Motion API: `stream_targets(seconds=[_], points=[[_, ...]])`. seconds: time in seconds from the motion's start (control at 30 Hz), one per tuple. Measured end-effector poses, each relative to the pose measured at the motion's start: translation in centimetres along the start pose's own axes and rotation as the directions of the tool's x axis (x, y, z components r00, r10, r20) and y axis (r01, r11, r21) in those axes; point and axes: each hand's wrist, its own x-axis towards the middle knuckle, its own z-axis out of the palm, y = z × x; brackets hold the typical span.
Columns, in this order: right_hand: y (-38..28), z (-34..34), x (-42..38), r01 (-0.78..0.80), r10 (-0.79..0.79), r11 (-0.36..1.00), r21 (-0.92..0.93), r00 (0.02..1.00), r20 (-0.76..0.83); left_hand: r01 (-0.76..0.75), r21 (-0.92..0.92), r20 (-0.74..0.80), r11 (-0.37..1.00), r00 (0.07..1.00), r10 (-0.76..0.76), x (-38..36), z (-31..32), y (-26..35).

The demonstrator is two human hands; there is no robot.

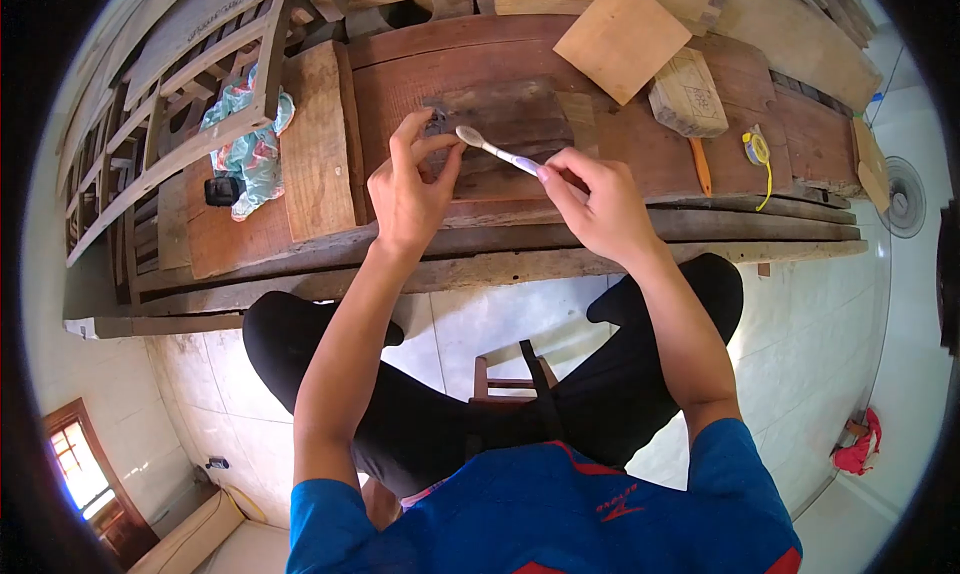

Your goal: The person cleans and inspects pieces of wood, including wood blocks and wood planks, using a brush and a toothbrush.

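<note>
My right hand (597, 199) pinches the handle of a white and purple toothbrush (508, 157), whose bristle head points left toward my other hand. Thumb and forefinger of my left hand (415, 179) come together close to the brush head; whether something small is between them is too small to tell. Beneath both hands lies a dark, stained wooden board (500, 114) on the reddish wooden bench (390, 74). Small dark grey bits (434, 110) show just beyond my left fingertips.
Right of the hands are an orange-handled tool (700, 166), a yellow tape measure (755, 146), a wooden block (688, 92) and a square wooden plate (622, 39). On the left, a patterned cloth (245, 154) and a black object (222, 191) lie by a slatted wooden frame (165, 164).
</note>
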Motion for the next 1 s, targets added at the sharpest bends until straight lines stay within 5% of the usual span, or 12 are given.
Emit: stream_targets(seconds=[0.13,0.17,0.27,0.4,0.57,0.67,0.7,0.87,1.0], points=[[-1.0,0.3,-0.1,0.135,-0.118,0.987,0.087,0.976,-0.183,0.019,-0.020,-0.019,1.000,1.000,-0.019,-0.1,0.1,-0.1],[-0.6,0.4,0.1,0.053,-0.056,0.998,-0.046,0.996,-0.075,0.027,-0.021,-0.019,0.999,0.999,-0.028,0.1,0.1,0.0],[-0.5,-0.2,-0.4,-0.024,0.025,0.998,-0.059,1.000,0.005,0.046,-0.026,-0.008,0.999,0.999,-0.046,0.1,0.1,0.1],[-0.8,0.2,-0.1,0.105,-0.100,0.993,0.047,0.990,-0.100,0.059,-0.021,-0.005,0.998,0.998,-0.059,-0.2,0.1,0.1],[0.2,-1.5,0.2,-0.066,0.067,0.997,-0.031,0.996,0.056,0.056,-0.019,-0.008,0.998,0.998,-0.056,0.0,-0.1,0.0],[2.1,-3.2,1.2,-0.048,0.054,0.998,0.043,0.986,-0.159,0.036,-0.005,-0.013,0.999,0.999,-0.036,0.0,0.1,0.1],[3.4,-4.4,1.2,-0.144,0.140,0.989,-0.026,0.981,-0.132,0.120,-0.100,-0.010,0.988,0.993,-0.122,0.0,0.2,0.3],[10.0,-6.4,0.6,-0.518,0.508,0.766,-0.381,0.851,-0.136,0.006,-0.013,0.041,1.000,0.999,-0.006,0.1,0.0,-0.2],[11.1,-5.6,0.5,-0.550,0.519,0.705,-0.448,0.830,-0.204,-0.004,-0.042,0.031,0.999,0.999,0.006,0.1,0.4,0.0]])
